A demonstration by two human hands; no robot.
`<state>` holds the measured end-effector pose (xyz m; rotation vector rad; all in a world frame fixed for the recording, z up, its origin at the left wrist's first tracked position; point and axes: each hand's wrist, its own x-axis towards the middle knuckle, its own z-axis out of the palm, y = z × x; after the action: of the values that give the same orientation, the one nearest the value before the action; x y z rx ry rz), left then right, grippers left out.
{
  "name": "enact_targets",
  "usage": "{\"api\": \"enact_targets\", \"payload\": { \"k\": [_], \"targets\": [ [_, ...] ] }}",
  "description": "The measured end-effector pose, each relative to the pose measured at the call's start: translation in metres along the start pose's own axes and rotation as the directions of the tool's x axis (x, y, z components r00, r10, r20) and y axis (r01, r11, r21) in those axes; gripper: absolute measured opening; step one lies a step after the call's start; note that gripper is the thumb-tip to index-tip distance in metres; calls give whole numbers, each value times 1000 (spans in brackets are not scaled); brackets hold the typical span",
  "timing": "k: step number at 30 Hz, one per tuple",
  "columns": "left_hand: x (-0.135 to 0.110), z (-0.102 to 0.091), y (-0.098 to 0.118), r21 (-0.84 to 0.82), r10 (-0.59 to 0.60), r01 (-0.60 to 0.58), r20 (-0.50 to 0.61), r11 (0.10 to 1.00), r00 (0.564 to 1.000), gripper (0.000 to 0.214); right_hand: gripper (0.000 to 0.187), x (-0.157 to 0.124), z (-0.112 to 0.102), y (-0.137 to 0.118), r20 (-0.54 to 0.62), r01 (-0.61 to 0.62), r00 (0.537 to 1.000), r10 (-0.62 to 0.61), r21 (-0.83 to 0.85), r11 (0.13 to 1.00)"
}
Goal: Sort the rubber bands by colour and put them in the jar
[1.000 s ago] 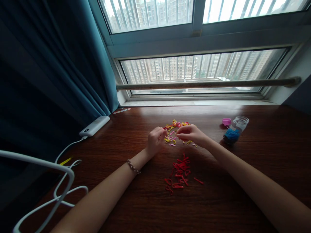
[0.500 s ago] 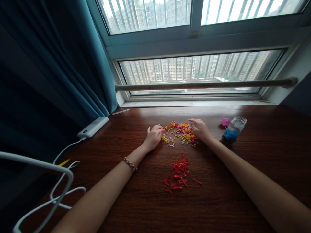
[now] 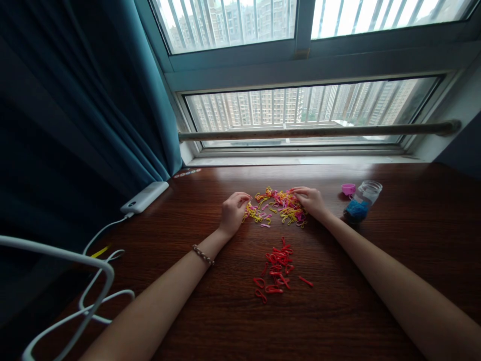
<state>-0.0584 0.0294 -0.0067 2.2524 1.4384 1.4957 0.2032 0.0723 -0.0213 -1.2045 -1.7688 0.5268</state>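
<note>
Loops being picked over, seemingly — your left hand (nine o'clock), right hand (three) near-closed, holds unclear; next needs single-loop pinch.

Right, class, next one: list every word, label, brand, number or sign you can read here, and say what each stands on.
None can be read.
White device: a dark oval mark, too small to read.
Row of small round marks near the curtain: too small to tell whether they carry lettering.
Clear jar, multicoloured loops and red loops: no lettering visible.
</note>
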Motion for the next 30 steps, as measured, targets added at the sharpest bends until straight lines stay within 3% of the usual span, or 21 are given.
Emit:
{"api": "enact_targets", "payload": {
  "k": [4,9,17,24,30],
  "targets": [
    [-1,1,4,-50,-65,64,-9,997,998,6,26,-3,-7,-14,-8,-179,982,190,303,936],
    [-1,3,4,-123,-26,22,-34,992,999,8,33,-4,-9,-27,108,-223,975,196,545,808],
    [-1,2,4,-137,-12,11,-1,990,1000,13,28,-5,-10,-40,215,-244,965,152,516,821],
    [-3,6,-4,-148,-223,217,-23,965,975,20,29,-7,-9,-45,259,-273,953,156,513,814],
    [-3,8,-9,-268,-317,305,0,914,949,23,28,-7,-8,-46,257,-284,952,166,539,793]
  ]
}}
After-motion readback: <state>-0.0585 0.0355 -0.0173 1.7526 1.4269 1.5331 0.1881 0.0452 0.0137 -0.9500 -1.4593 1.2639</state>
